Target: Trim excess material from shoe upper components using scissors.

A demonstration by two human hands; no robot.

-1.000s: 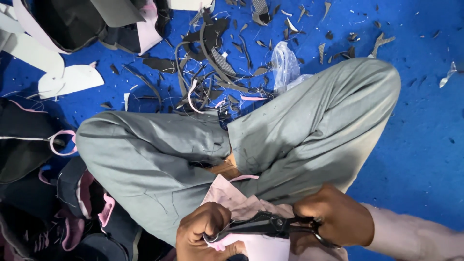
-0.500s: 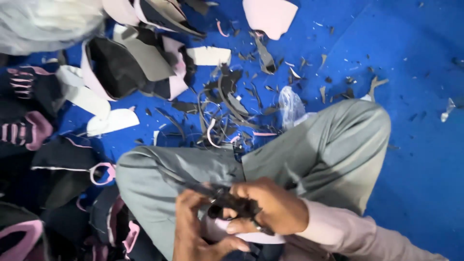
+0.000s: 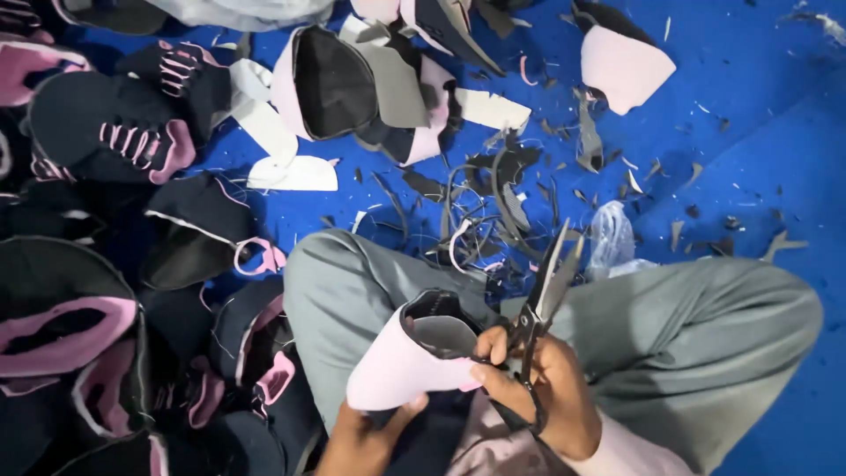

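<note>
**A:** ok so what's laid out here, biggest stuff first?

**B:** The whole frame is backed by a blue mat (image 3: 749, 176). The left side is taken up by a heap of black-and-pink shoe uppers (image 3: 115, 291), with more cut pieces (image 3: 370, 88) spread along the top. Grey trousers (image 3: 670, 344) on crossed legs are seen across the lower middle and right. A mess of dark trimmings (image 3: 493, 194) is scattered in the centre, and a crumpled clear plastic bag (image 3: 610, 236) is tucked just right of that.

**A:** and the hands?

**B:** A curved shoe piece (image 3: 414, 357), pale pink outside and grey inside with a dark rim, is held low in the centre, over the lap. It's gripped from underneath by the left hand (image 3: 366, 436), fingers curled on its lower edge. Black scissors (image 3: 539, 304) are clasped in the right hand (image 3: 538, 388), fingers closed through the handles, thumb pressed on the pink piece. The blades are parted and pointed toward the upper right.
</note>
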